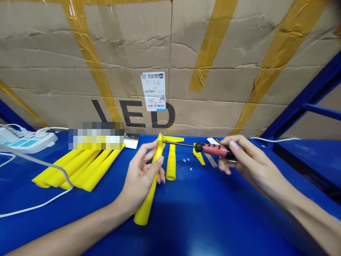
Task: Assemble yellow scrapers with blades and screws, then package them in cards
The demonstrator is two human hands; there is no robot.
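Note:
My left hand point(145, 170) is closed around a yellow plastic tube handle point(146, 208), which it holds tilted with the narrow end up. In my right hand point(250, 156) is a screwdriver point(213, 149) with a red and black grip. Its shaft points left, and the tip meets the narrow end of the held handle; whether it sits in a screw there is too small to tell. Behind lies a second yellow handle point(171, 163) with a yellow crosspiece point(174, 139) near its far end. Several small screws and nuts point(184, 160) lie between the handle and a flat yellow piece point(199, 155).
A row of yellow handles point(87, 174) lies at the left, partly pixelated. White cables and a power strip point(37, 140) are beside it. A flat grey strip point(211, 160) lies near my right hand. Behind stands a taped cardboard box point(191, 106); blue shelf bars point(301, 96) rise at the right.

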